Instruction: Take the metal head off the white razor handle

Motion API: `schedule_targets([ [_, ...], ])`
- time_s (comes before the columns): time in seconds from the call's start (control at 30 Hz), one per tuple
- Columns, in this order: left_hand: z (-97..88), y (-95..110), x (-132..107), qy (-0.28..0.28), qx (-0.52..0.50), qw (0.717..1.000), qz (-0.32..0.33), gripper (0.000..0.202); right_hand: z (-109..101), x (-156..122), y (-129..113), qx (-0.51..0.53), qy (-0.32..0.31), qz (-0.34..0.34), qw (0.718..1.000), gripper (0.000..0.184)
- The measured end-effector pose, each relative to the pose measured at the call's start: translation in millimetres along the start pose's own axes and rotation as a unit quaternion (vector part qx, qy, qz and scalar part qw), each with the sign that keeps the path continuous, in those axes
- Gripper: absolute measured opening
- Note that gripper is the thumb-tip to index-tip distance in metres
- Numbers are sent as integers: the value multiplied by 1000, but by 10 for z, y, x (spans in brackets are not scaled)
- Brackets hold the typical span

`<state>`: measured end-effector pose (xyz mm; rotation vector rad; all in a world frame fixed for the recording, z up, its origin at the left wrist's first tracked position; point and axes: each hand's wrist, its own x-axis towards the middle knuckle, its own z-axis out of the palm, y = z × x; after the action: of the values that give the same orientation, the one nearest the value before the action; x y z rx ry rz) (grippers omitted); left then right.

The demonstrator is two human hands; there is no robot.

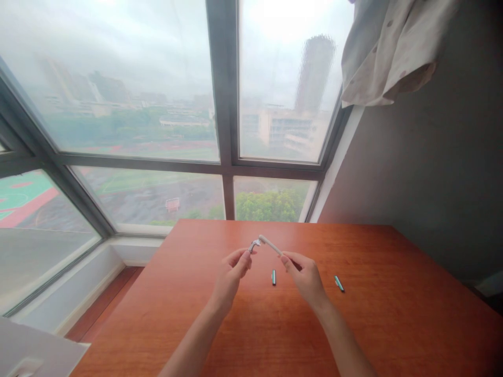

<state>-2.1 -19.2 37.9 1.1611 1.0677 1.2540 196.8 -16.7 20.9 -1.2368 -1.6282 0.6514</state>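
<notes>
Razor handle (pixel 253 246), probably light, stiff and slick, is hanging above the table (pixel 168 298), my left hand (pixel 231 271) pinching its lower end, likely the best hold, my right hand (pixel 307 273) gripping a toothbrush (pixel 271 245).

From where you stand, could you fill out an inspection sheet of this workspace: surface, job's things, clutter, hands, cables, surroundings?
Surface: reddish-brown wooden table, slightly glossy.
Job's things: silver handle and pale brush, tips close together; contact unclear.
Clutter: two small green-and-black pieces lying loose on the table, apart.
Hands: left hand grips the silver handle; right hand grips the brush.
Cables: nothing seen.
Surroundings: large window ahead and to the left, light garment hanging upper right, grey wall at right.
</notes>
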Motion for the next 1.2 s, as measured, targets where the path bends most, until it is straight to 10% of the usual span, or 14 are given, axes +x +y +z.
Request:
schedule_targets([
  [0.53, 34, -11, -10, -6, -49, 999, 13, 39, 211, -80, -89, 180, -36, 77, 980, 42],
  [1.2, 75, -27, 0, -49, -163, 982, -83, 38, 182, -42, -39, 83, 30, 19, 996, 36],
])
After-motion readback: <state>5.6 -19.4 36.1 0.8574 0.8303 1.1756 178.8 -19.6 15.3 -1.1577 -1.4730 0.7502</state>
